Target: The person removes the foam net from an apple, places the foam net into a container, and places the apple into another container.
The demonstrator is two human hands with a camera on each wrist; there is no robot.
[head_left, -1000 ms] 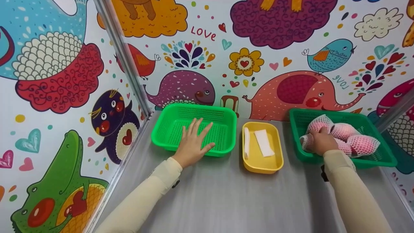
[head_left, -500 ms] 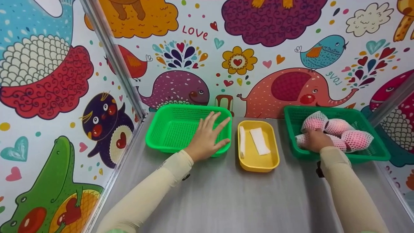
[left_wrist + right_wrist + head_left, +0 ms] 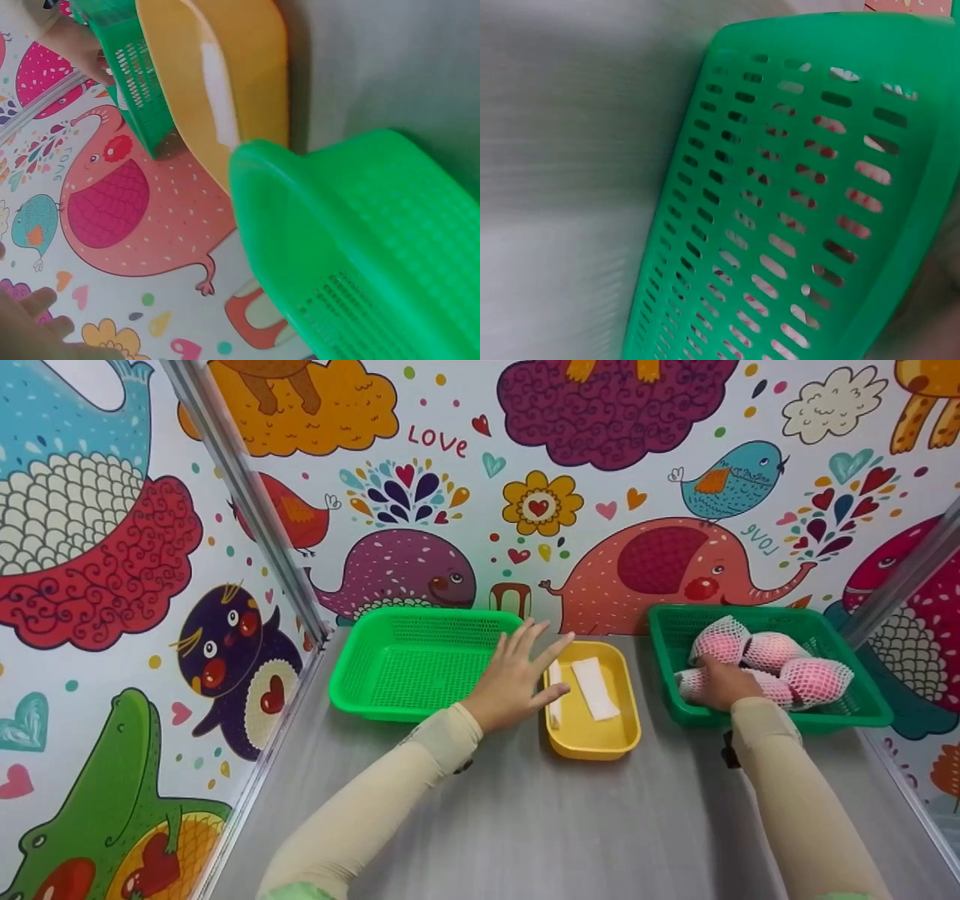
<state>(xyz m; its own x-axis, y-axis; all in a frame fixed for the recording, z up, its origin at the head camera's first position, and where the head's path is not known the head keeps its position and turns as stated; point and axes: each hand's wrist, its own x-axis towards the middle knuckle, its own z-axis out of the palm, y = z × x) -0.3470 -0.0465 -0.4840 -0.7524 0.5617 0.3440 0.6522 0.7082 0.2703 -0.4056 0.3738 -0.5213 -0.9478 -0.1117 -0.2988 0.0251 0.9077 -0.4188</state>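
Observation:
My left hand (image 3: 517, 679) hovers with spread fingers between the light green basket (image 3: 349, 682) and the yellow container (image 3: 596, 748), overlapping both rims in the head view. Its fingers (image 3: 41, 304) show at the lower left of the left wrist view and hold nothing. Inside the dark green basket (image 3: 847, 712), my right hand (image 3: 724, 684) curls over a pink fruit in a white foam net (image 3: 690, 684) at the left end. Several more netted pink fruits (image 3: 817, 681) lie beside and behind it. In the right wrist view, the basket wall (image 3: 780, 187) hides most of that hand.
Two white strips (image 3: 596, 690) lie in the yellow container, between the two baskets. All three containers stand on a grey table (image 3: 585, 825). Behind and to the left rise walls printed with cartoon animals (image 3: 409, 566), with a metal corner post (image 3: 259, 502).
My left hand has moved right, from over the light green basket to the yellow container's left edge. The right hand stays in the dark green basket. The head view has shifted slightly.

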